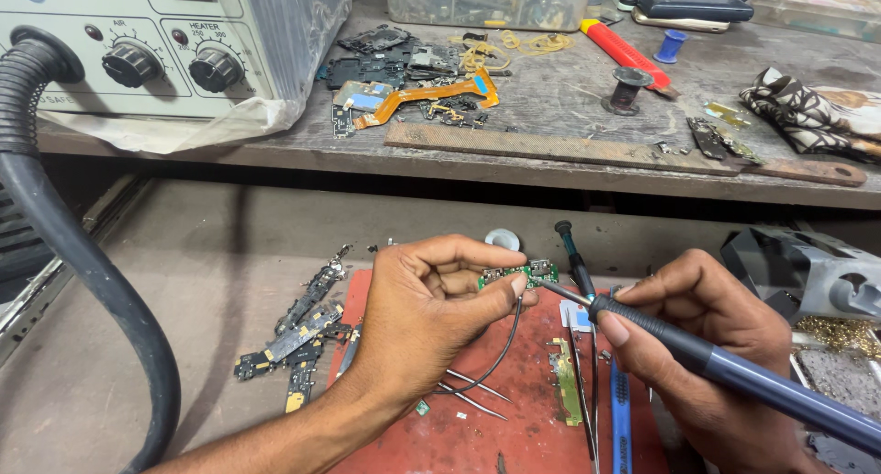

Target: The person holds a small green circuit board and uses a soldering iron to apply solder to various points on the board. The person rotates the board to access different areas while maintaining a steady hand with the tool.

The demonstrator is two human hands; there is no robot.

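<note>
- The left hand point(424, 301) is closed narrowly, pinching a small green circuit board point(519, 274) between thumb and fingertips, above a red work mat point(477, 428).
- A thin dark wire point(503, 350) hangs in a curve from below the board towards the mat.
- The right hand point(707, 345) is wrapped round the dark handle of a soldering iron point(734, 371), held like a pen; its metal tip touches the right edge of the board.
- On the mat lie tweezers point(473, 391), a narrow green-and-gold board strip point(567, 382), a blue tool point(621, 423) and a slim dark screwdriver point(576, 263), just beside the right hand.
- Left of the mat, near the left wrist, sits a heap of long dark board pieces point(294, 336).
- A thick black hose point(83, 254) curves down the left side from a grey hot-air station point(165, 43) on the upper shelf.
- The shelf also carries scattered phone parts with an orange ribbon cable point(431, 93), a long flat file point(569, 148), a red-handled tool point(624, 52) and a clear parts box point(491, 1).
</note>
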